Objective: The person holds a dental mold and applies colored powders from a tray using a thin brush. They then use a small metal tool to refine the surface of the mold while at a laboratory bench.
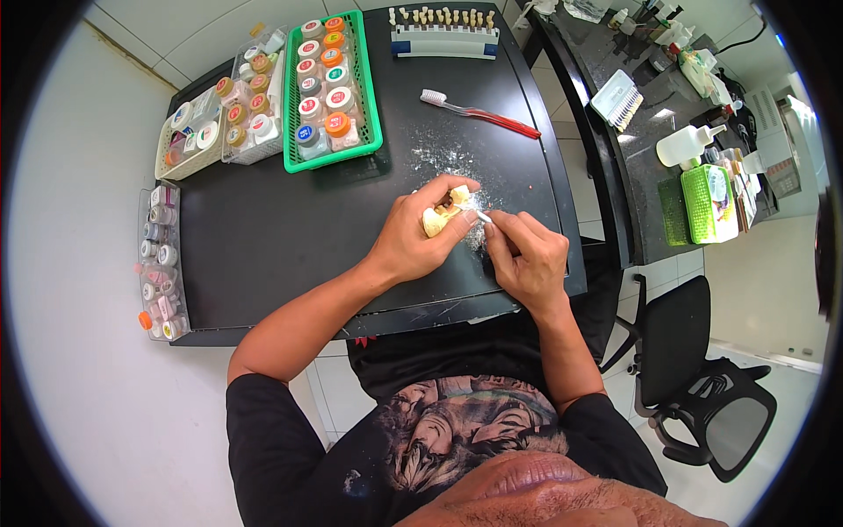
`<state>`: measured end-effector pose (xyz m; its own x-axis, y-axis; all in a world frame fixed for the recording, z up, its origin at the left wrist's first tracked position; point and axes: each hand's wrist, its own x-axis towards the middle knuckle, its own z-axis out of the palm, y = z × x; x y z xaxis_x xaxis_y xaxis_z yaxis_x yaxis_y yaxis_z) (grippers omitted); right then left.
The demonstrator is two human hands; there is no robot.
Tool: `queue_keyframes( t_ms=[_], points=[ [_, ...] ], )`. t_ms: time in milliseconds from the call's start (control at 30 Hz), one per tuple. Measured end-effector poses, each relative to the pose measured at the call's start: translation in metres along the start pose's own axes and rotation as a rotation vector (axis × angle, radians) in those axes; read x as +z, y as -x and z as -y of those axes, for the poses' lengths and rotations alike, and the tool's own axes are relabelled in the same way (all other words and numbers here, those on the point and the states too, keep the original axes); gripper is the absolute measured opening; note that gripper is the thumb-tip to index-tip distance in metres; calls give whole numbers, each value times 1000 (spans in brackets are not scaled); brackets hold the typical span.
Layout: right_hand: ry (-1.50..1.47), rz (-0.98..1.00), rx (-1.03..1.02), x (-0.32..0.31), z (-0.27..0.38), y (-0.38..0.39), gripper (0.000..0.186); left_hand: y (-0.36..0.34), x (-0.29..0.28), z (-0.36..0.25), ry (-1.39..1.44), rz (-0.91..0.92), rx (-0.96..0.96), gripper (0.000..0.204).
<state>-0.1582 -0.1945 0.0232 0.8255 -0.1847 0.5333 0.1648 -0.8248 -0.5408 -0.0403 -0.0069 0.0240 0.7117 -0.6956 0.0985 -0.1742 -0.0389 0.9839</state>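
A pale yellow dental cast [435, 220] is gripped in my left hand [406, 239], its fingers curled around it above the black table. My right hand [533, 262] is closed in a pinch on a thin white stick-like piece [483, 216], whose tip meets the cast near my left thumb. What kind of piece it is cannot be made out, as my fingers cover part of it. White powder [443, 160] is scattered on the tabletop under and beyond both hands. Farther back lies a toothbrush [483, 115] with a red handle.
At the back left stand a green basket [377, 132] of lidded jars and white baskets [230, 156] of more jars. A tooth shade guide [443, 46] is at the far edge. To the right, a dark counter [645, 167] bears a squeeze bottle [685, 147]; a black chair [680, 342] stands below.
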Motion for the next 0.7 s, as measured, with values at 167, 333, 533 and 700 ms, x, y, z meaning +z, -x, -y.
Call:
queue_keyframes(
  t_ms=[167,333,533,700],
  points=[
    [16,-22,-5,1,-1,1,11,-1,2,1,-3,-8,-20,28],
    [25,-20,-8,1,-2,1,11,0,2,0,-38,-27,-36,25],
    [7,-15,7,1,-2,1,11,0,2,-1,-79,-53,-38,25],
    [11,-18,10,1,-2,1,11,1,3,-3,-95,-75,-38,26]
  ],
)
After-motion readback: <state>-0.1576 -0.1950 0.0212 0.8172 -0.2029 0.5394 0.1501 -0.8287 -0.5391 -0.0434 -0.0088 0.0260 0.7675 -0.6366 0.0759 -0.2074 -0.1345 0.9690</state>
